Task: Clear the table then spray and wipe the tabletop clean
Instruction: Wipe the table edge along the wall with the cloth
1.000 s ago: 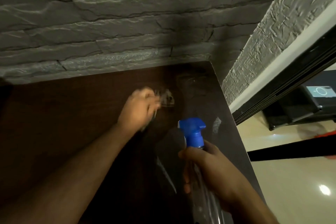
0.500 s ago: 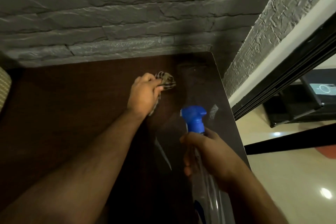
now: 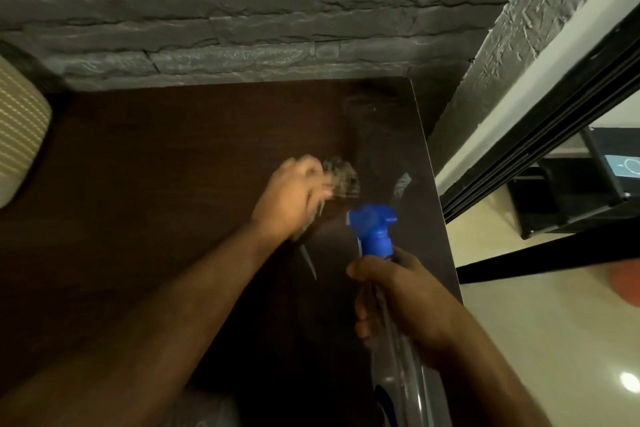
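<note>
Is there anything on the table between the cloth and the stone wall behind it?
Nothing: in the head view, only bare dark tabletop lies between the cloth and the stone wall.

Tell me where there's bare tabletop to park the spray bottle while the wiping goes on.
The widest bare patch of the tabletop runs from the stone wall to the left forearm, bordered at far left by the cream woven thing. The right side is crowded: the left hand scrubs with the cloth there, and the right hand holds the spray bottle above it.
</note>
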Available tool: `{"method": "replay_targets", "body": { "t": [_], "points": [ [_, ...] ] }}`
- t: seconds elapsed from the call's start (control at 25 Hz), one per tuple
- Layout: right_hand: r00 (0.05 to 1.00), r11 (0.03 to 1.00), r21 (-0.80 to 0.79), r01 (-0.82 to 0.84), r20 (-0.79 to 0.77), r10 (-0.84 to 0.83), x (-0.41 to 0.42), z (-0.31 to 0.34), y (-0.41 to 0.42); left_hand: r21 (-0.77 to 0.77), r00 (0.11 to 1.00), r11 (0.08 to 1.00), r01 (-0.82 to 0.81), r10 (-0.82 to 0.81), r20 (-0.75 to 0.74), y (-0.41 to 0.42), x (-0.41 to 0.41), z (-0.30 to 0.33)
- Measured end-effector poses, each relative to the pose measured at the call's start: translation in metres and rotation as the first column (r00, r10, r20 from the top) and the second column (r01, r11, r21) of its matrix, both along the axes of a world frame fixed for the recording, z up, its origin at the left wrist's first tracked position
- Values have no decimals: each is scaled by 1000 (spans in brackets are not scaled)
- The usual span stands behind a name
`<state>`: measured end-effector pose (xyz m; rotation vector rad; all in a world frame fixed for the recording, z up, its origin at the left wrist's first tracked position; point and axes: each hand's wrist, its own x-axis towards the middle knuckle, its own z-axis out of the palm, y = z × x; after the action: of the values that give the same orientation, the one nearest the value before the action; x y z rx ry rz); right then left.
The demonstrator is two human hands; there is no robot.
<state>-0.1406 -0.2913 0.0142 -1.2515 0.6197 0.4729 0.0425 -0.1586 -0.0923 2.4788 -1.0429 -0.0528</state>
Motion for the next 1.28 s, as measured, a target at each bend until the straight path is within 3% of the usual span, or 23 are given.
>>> {"method": "replay_targets", "body": {
  "t": [0.08, 0.28, 0.48, 0.72, 0.84, 0.92, 0.96, 1.08, 1.12, 1.16, 1.28],
  "points": [
    [1000, 999, 42, -15, -8, 16, -11, 2, 2, -28, 994, 994, 109, -108, 33, 35, -18, -1],
    [998, 996, 62, -60, -25, 61, -33, -7, 14, -2, 975, 977, -213, 213, 71, 26, 32, 4],
    [995, 996, 62, -70, -71, 74, -43, -16, 37, -66, 962, 964, -257, 262, 75, 19, 23, -6],
    [996, 1000, -17, 23, -89, -24, -53, 2, 57, -80, 993, 991, -108, 112, 45, 23, -49, 5],
    [992, 993, -26, 113, -56, -115, -50, 14, 54, -83, 984, 981, 177, -177, 9, 55, -111, 1],
    [989, 990, -14, 139, -43, -140, -49, 19, 52, -80, 961, 958, 277, -274, 43, 79, -105, -4],
    [989, 990, -12, 138, -55, -139, -51, 21, 51, -54, 966, 966, 254, -250, 69, 77, -84, -2],
    [991, 993, -39, 111, -68, -113, -59, 25, 55, 30, 991, 992, -125, 123, 44, 31, -14, 15],
    [991, 992, -46, 118, -60, -121, -62, 24, 55, 59, 990, 988, -143, 143, 9, 14, -16, 18],
    [990, 991, -46, 130, -51, -132, -65, 23, 54, 53, 995, 993, -101, 102, -18, 4, -33, 15],
    [991, 992, -12, 127, -40, -127, -75, 18, 50, 21, 954, 954, 300, -300, 11, 47, -113, -6]
  ]
}}
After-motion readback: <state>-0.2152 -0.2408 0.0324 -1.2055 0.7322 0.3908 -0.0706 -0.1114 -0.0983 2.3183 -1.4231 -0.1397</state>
